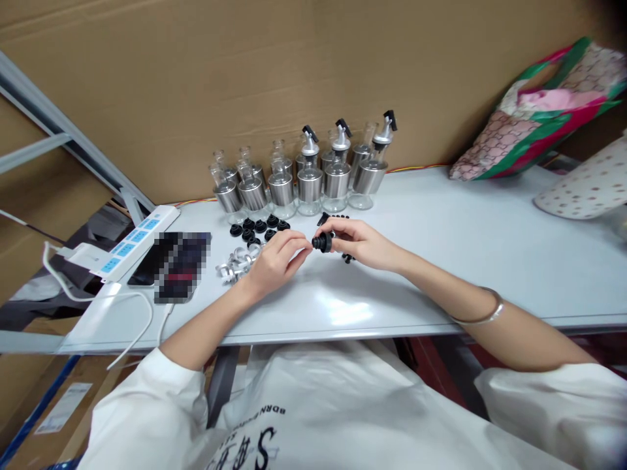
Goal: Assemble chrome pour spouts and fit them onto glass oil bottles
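Note:
My right hand [360, 243] pinches a ribbed black rubber stopper [322, 243] between thumb and fingers, its narrow end turned left. My left hand [281, 258] meets that narrow end with its fingertips, the fingers closed together. Several more black stoppers [248, 225] lie on the table just beyond my left hand. Beside its wrist is a heap of silver pourer parts [238, 262], partly covered by the hand. Small black pieces [347, 258] show around my right hand, partly hidden by it.
Glass bottles with steel sleeves [281, 189] stand in rows at the back of the table [416, 300]; three carry silver pourers with black flaps [341, 134]. A power strip [137, 238], cables and phones [181, 267] lie left. A patterned bag [533, 124] and a spotted white object [588, 179] are right.

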A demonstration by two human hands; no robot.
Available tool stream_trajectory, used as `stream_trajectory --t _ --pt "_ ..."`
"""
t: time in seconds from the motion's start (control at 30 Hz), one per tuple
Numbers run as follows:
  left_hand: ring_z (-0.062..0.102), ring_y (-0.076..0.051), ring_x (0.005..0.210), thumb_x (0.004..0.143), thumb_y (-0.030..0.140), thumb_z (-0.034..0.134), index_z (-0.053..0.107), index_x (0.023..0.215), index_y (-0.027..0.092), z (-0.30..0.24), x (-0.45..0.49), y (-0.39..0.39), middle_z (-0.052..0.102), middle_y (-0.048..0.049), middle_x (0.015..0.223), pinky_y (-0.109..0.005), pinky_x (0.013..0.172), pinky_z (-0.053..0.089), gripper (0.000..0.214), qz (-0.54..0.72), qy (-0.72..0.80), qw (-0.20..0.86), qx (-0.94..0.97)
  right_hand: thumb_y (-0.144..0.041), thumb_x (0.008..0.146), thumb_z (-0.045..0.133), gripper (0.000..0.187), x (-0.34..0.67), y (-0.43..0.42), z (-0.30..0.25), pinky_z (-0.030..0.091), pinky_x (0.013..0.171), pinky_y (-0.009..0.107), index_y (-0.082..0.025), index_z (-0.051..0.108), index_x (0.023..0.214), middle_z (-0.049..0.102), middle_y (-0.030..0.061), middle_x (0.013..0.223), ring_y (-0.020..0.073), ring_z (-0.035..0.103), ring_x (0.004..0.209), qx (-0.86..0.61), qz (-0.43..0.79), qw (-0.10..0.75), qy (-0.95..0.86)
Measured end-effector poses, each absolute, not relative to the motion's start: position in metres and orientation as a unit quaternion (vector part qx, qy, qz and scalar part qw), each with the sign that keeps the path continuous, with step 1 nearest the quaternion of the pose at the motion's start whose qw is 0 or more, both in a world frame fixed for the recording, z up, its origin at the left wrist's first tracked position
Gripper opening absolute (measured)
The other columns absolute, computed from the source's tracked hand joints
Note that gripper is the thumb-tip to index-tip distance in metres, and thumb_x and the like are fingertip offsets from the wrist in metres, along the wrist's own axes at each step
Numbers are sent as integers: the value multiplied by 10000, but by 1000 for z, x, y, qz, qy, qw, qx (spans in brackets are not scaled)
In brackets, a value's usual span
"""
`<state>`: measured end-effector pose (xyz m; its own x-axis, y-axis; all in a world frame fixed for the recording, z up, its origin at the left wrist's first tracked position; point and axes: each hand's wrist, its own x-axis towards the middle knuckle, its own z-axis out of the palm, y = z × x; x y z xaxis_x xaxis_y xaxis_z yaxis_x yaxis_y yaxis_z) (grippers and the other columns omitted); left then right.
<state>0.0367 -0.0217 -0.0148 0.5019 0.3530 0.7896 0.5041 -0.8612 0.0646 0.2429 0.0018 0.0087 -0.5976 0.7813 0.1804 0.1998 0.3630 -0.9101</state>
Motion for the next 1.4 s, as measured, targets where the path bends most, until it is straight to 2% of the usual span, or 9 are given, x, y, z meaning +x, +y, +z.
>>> stream_trajectory --t 0.27,0.5,0.6,0.77,0.87,1.0,1.2,1.4 --pt "599 -144 773 876 180 527 525 906 172 -10 37 -22 641 -48 828 -280 707 478 31 -413 -268 124 -862 -200 742 500 202 244 2 9 344 561 245 -139 601 907 550 -1 680 109 466 598 -307 477 291 -770" --pt "605 -148 765 886 186 498 532 891 171 -6 39 -25 658 -49 820 -289 708 457 37 -393 -270 142 -867 -234 804 465 159 244 3 9 360 590 255 -144 595 811 527 7 683 115 474 618 -302 457 253 -797" --pt "599 -150 759 887 186 470 523 866 174 -5 39 -25 652 -44 808 -302 733 453 58 -391 -283 138 -865 -255 818 503 168 243 2 8 382 614 261 -148 623 868 532 28 773 123 485 667 -302 386 305 -816" --pt "579 -138 730 889 179 467 507 837 172 -4 39 -27 647 -25 786 -310 774 427 66 -388 -292 115 -867 -281 838 566 138 245 0 8 407 600 254 -192 625 926 518 33 809 125 491 670 -279 213 392 -851" --pt "570 -131 708 898 183 455 495 833 173 -4 39 -29 644 -15 779 -317 787 409 77 -387 -302 98 -866 -301 849 562 123 248 1 8 421 583 260 -211 619 910 529 51 864 127 490 662 -257 140 408 -865" --pt "565 -132 691 909 185 440 487 831 174 -2 40 -29 648 -15 768 -323 790 399 92 -379 -300 109 -869 -310 861 544 124 251 3 7 432 597 280 -219 626 879 537 55 829 146 509 672 -236 64 399 -884" --pt "575 -131 671 930 192 385 483 844 179 -3 40 -28 661 -22 771 -326 788 399 130 -375 -284 127 -873 -274 884 480 167 252 4 6 453 660 304 -205 631 902 559 68 826 172 551 734 -220 72 382 -895" --pt "616 -148 731 916 322 445 491 946 170 -5 38 -26 674 -40 831 -336 802 396 162 -371 -281 132 -875 -206 868 430 211 251 2 6 453 673 312 -180 633 917 567 74 844 173 550 732 -211 99 360 -903"
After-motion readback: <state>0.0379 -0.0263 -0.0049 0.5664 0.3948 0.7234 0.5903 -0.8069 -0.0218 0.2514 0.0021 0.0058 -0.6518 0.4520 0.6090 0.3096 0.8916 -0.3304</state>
